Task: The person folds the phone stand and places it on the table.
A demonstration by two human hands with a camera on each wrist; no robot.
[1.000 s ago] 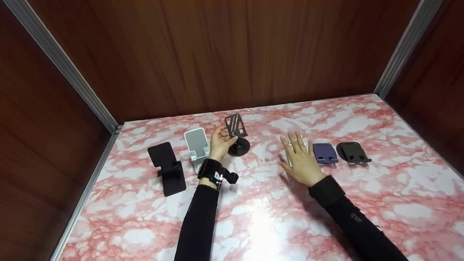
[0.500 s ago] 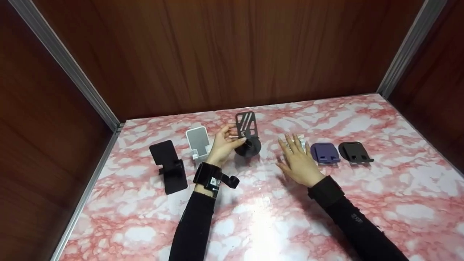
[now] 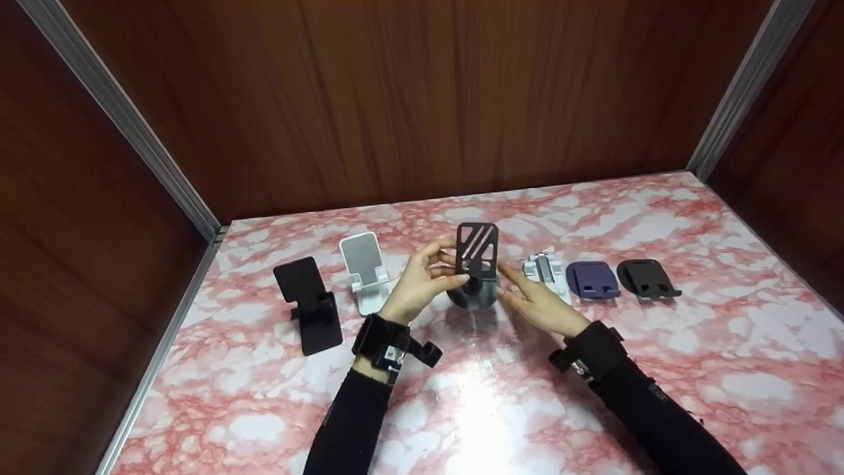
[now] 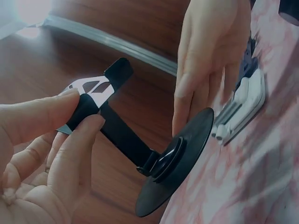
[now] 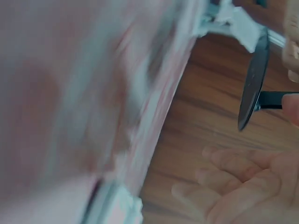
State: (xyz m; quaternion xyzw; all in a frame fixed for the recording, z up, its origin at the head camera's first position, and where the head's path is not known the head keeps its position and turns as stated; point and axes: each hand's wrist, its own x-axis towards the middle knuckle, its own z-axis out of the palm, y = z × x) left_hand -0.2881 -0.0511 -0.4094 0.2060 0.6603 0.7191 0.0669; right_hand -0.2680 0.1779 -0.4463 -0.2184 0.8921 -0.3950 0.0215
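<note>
My left hand (image 3: 422, 280) pinches a black phone stand (image 3: 473, 301) between thumb and fingers at its slotted holder plate. In the left wrist view the round base (image 4: 187, 149) hangs tilted above the table, joined to the plate by a slim arm. My right hand (image 3: 544, 307) is close to the stand's right side, fingers extended towards it. The right wrist view shows the right hand (image 5: 252, 191) with relaxed fingers, a gap between it and the base (image 5: 254, 77). Just behind that hand lies a folded white phone stand (image 3: 546, 269), partly covered by it.
Left of the hands stand a white phone stand (image 3: 361, 257) and a black phone stand (image 3: 310, 307), both unfolded. To the right lie a folded purple stand (image 3: 592, 277) and a folded black one (image 3: 647, 277). Wooden panels (image 3: 422, 99) enclose the marbled table (image 3: 264, 422).
My left hand has lifted the black phone stand and carried it right, towards the middle. My right hand has turned from palm down over the folded white stand and moved in beside the black one.
</note>
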